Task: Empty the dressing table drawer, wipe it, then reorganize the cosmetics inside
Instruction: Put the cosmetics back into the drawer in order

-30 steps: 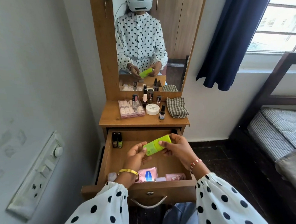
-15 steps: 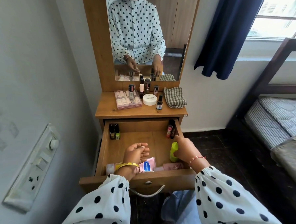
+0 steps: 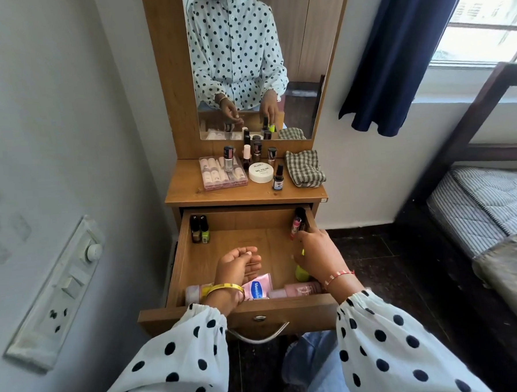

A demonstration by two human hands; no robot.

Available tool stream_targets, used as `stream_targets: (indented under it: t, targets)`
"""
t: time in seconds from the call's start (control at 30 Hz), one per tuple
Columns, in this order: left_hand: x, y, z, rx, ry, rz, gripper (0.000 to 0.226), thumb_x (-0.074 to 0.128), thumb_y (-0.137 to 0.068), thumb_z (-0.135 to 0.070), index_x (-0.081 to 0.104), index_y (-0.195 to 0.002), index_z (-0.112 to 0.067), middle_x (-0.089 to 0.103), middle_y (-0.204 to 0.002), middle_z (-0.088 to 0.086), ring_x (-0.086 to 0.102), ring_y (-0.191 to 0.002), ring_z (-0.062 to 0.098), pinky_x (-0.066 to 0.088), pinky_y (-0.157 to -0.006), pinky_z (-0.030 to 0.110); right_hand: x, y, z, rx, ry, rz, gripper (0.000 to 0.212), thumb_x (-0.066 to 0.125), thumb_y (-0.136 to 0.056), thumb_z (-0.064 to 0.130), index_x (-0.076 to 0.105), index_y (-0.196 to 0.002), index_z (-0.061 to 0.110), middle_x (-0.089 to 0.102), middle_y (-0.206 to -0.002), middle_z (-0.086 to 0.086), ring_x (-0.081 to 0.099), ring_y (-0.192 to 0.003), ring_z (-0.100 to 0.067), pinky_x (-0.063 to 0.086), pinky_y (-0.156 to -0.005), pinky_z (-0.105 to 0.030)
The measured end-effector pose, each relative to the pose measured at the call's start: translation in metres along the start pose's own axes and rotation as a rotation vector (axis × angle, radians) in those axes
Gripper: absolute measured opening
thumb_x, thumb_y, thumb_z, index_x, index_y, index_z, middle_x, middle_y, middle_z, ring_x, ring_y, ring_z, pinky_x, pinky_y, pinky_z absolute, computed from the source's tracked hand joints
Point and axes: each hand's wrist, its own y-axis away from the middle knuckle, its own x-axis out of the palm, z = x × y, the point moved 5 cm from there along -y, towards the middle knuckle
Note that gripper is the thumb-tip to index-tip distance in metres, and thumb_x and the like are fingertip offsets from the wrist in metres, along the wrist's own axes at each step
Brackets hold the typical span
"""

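Note:
The wooden drawer (image 3: 176, 260) is pulled out under the dressing table top (image 3: 191, 196). My right hand (image 3: 317, 252) grips a lime green tube (image 3: 300, 270) that stands upright by the drawer's right wall, and its fingertips reach the small lip products (image 3: 297, 223) in the back right corner. My left hand (image 3: 240, 265) hovers over the drawer's middle, palm up, fingers loosely curled and holding nothing. Two nail polish bottles (image 3: 200, 229) stand in the back left corner. A pink Vaseline tube (image 3: 257, 287), a pink bottle (image 3: 301, 289) and a pink jar (image 3: 193, 292) lie along the front.
On the top stand a clear case of nail tips (image 3: 223, 175), a white jar (image 3: 260, 172), several small bottles (image 3: 256, 151) and a folded checked cloth (image 3: 305, 168). The mirror (image 3: 244, 61) rises behind them. A switch panel (image 3: 55, 293) is on the left wall and a bed (image 3: 485, 202) at the right.
My hands lowered the green tube from mid-air into the drawer. The right hand stood it upright at the right side and slid toward the back corner; the left hand let go.

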Motion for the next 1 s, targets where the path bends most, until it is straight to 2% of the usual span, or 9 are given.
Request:
stream_targets:
  t: [0.1, 0.13, 0.2, 0.3, 0.43, 0.6, 0.7, 0.8, 1.0]
  targets:
    - [-0.001, -0.006, -0.003, -0.007, 0.128, -0.066, 0.023, 0.041, -0.096, -0.009, 0.061, -0.085, -0.012, 0.062, -0.077, 0.005, 0.06, -0.066, 0.014, 0.049, -0.056, 0.024, -0.005, 0.008, 0.03, -0.007, -0.298, 0.069, 0.009, 0.065, -0.085, 0.024, 0.062, -0.087, 0.016, 0.059, -0.088, 0.002, 0.056, -0.08, -0.011, 0.046, -0.07, -0.018]
    - [-0.002, -0.008, -0.005, -0.008, 0.177, -0.096, 0.025, 0.04, -0.096, -0.01, 0.06, -0.081, -0.014, 0.061, -0.076, 0.004, 0.06, -0.061, 0.012, 0.047, -0.049, 0.02, -0.003, 0.013, 0.042, -0.017, -0.386, 0.114, 0.014, 0.065, -0.085, 0.024, 0.057, -0.074, 0.021, 0.056, -0.076, 0.007, 0.052, -0.068, -0.006, 0.042, -0.061, -0.015]
    - [-0.004, -0.011, -0.012, -0.003, 0.27, -0.184, 0.027, 0.039, -0.096, -0.011, 0.057, -0.076, -0.015, 0.058, -0.072, 0.004, 0.059, -0.049, 0.008, 0.044, -0.039, 0.014, 0.004, 0.023, 0.063, -0.071, -0.52, 0.16, 0.027, 0.066, -0.085, 0.023, 0.051, -0.063, 0.022, 0.056, -0.066, 0.003, 0.048, -0.058, -0.008, 0.044, -0.055, -0.022]
    - [-0.008, -0.016, -0.024, 0.022, 0.347, -0.276, 0.031, 0.037, -0.097, -0.014, 0.056, -0.073, -0.015, 0.056, -0.07, 0.004, 0.057, -0.052, 0.011, 0.044, -0.05, 0.02, 0.009, 0.03, 0.079, -0.13, -0.642, 0.099, 0.027, 0.065, -0.084, 0.02, 0.053, -0.06, 0.025, 0.067, -0.075, -0.016, 0.054, -0.063, -0.021, 0.051, -0.063, -0.035]
    - [-0.011, -0.025, -0.036, 0.027, 0.426, -0.317, 0.033, 0.033, -0.098, -0.013, 0.054, -0.072, -0.014, 0.053, -0.068, 0.005, 0.054, -0.057, 0.014, 0.044, -0.054, 0.023, 0.003, 0.03, 0.086, -0.137, -0.723, 0.017, 0.015, 0.064, -0.086, 0.017, 0.062, -0.071, 0.017, 0.066, -0.073, -0.01, 0.062, -0.071, -0.03, 0.052, -0.063, -0.033]
    - [-0.015, -0.037, -0.05, 0.06, 0.427, -0.335, 0.03, 0.033, -0.098, -0.01, 0.055, -0.078, -0.012, 0.052, -0.067, 0.004, 0.058, -0.047, 0.008, 0.049, -0.047, 0.018, 0.002, 0.028, 0.092, -0.206, -0.675, 0.026, 0.021, 0.066, -0.083, 0.013, 0.057, -0.066, 0.022, 0.053, -0.061, 0.01, 0.045, -0.054, -0.003, 0.038, -0.053, -0.013]
    - [-0.016, -0.042, -0.055, 0.067, 0.382, -0.322, 0.031, 0.034, -0.098, -0.011, 0.055, -0.076, -0.016, 0.054, -0.068, 0.002, 0.057, -0.051, 0.009, 0.046, -0.054, 0.021, -0.002, 0.019, 0.089, -0.184, -0.657, 0.038, 0.009, 0.067, -0.083, 0.015, 0.066, -0.08, 0.007, 0.058, -0.067, 0.003, 0.046, -0.057, -0.003, 0.04, -0.055, -0.015]
    - [-0.014, -0.048, -0.061, 0.062, 0.336, -0.283, 0.031, 0.036, -0.097, -0.012, 0.054, -0.073, -0.019, 0.054, -0.068, 0.002, 0.056, -0.051, 0.01, 0.042, -0.054, 0.024, -0.015, -0.004, 0.081, -0.132, -0.65, -0.01, 0.009, 0.067, -0.083, 0.016, 0.068, -0.085, 0.008, 0.067, -0.08, -0.005, 0.057, -0.07, -0.012, 0.051, -0.07, -0.029]
    - [-0.01, -0.064, -0.076, 0.078, 0.226, -0.225, 0.028, 0.04, -0.096, -0.011, 0.054, -0.073, -0.018, 0.056, -0.065, 0.002, 0.055, -0.042, 0.005, 0.042, -0.05, 0.022, -0.038, -0.068, 0.078, -0.076, -0.557, -0.111, 0.013, 0.06, -0.087, 0.012, 0.067, -0.097, 0.01, 0.07, -0.098, -0.007, 0.058, -0.083, -0.011, 0.046, -0.075, -0.02]
